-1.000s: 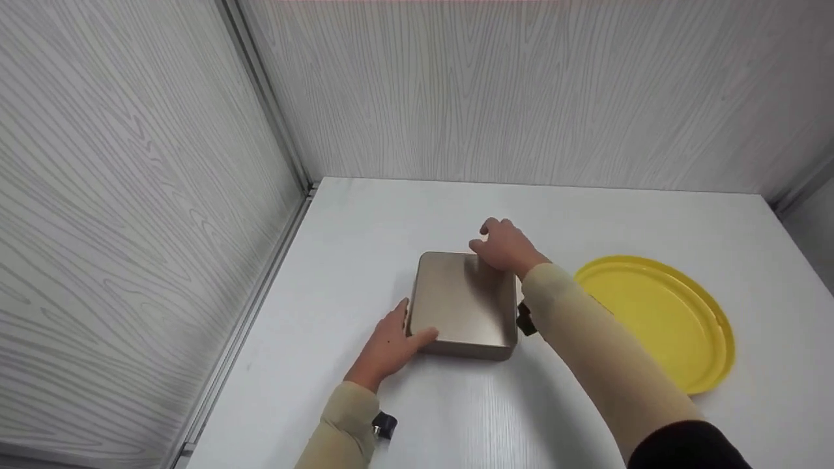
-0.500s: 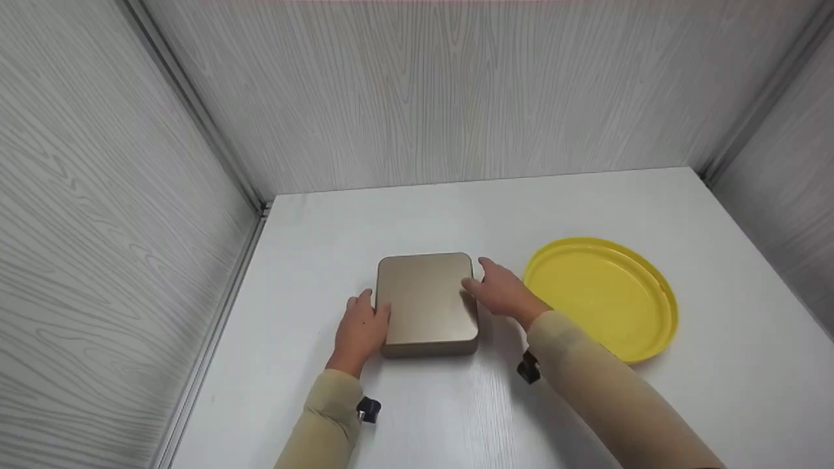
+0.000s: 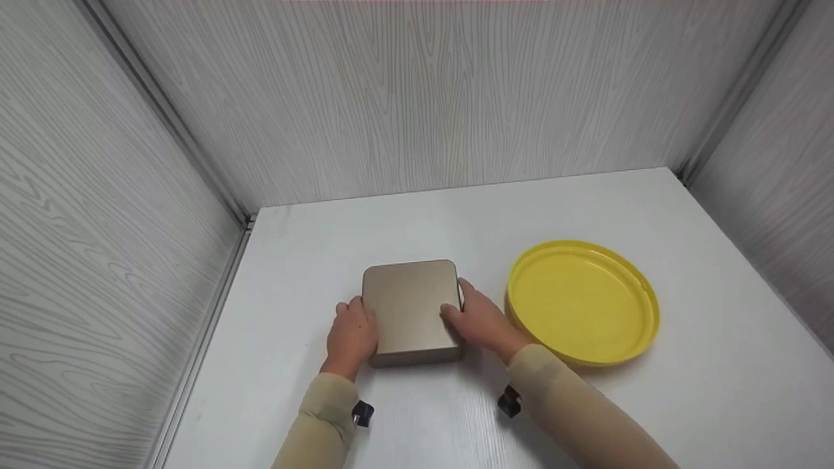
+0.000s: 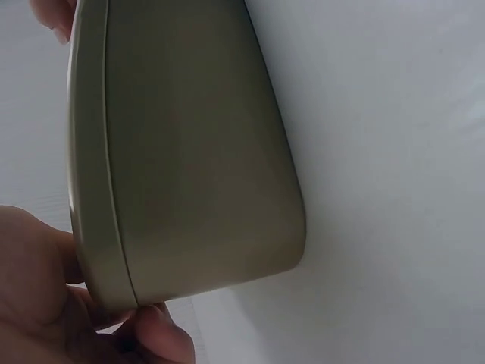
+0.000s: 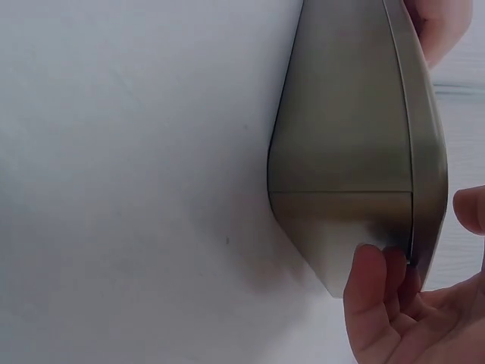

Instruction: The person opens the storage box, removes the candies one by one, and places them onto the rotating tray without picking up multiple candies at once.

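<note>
A brushed, gold-brown metal tin (image 3: pixel 412 305) with rounded corners and a closed lid stands on the white table. My left hand (image 3: pixel 352 333) holds its left side, thumb at the lid's edge. On the opposite side my right hand (image 3: pixel 481 320) grips it, thumb over the top and fingers curled against the side wall. In the left wrist view a thin seam runs between the lid (image 4: pixel 89 152) and the deeper body (image 4: pixel 197 152). The right wrist view has the fingertips (image 5: pixel 367 265) close below that seam. What the tin contains is hidden.
A round yellow tray (image 3: pixel 583 303) with a raised rim lies just right of the tin, close to my right forearm. Pale wood-grain panels (image 3: pixel 404 98) wall in the white table (image 3: pixel 313 241) at the back and both sides.
My right hand has come from the tin's far right corner down to its right side and now grips there. The left hand has settled closer against the left side. The head view has shifted rightward.
</note>
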`<state>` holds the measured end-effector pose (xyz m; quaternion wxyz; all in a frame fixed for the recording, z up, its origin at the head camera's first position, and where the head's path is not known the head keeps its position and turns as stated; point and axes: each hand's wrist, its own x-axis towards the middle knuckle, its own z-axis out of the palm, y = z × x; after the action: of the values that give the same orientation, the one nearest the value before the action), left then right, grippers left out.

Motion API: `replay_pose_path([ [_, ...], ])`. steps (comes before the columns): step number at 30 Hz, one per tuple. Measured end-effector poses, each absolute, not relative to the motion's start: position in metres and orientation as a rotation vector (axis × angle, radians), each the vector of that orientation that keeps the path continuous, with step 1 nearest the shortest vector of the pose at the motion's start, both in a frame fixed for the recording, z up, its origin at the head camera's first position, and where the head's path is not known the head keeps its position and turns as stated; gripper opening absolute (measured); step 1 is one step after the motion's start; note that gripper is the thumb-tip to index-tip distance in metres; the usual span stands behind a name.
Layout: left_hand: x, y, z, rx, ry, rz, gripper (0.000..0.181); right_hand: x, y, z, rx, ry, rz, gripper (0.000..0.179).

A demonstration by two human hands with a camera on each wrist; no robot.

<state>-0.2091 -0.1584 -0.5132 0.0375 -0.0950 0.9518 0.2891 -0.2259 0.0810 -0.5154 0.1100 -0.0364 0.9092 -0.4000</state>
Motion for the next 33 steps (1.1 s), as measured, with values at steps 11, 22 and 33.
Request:
replay_pose_path([
  [11, -0.205, -0.157, -0.511, -0.306, 2.954, 0.856, 0.049, -0.221, 0.074, -0.51, -0.171, 2.708, -1.101, 0.078],
  [22, -0.201, -0.179, -0.5, -0.34, 3.009, 0.853, 0.045, -0.221, 0.047, -0.492, -0.325, 2.831, -0.909, 0.073],
  [33, -0.191, -0.223, -0.494, -0.47, 3.0, 0.884, 0.05, -0.213, -0.005, -0.483, -0.517, 2.938, -0.662, 0.082],
])
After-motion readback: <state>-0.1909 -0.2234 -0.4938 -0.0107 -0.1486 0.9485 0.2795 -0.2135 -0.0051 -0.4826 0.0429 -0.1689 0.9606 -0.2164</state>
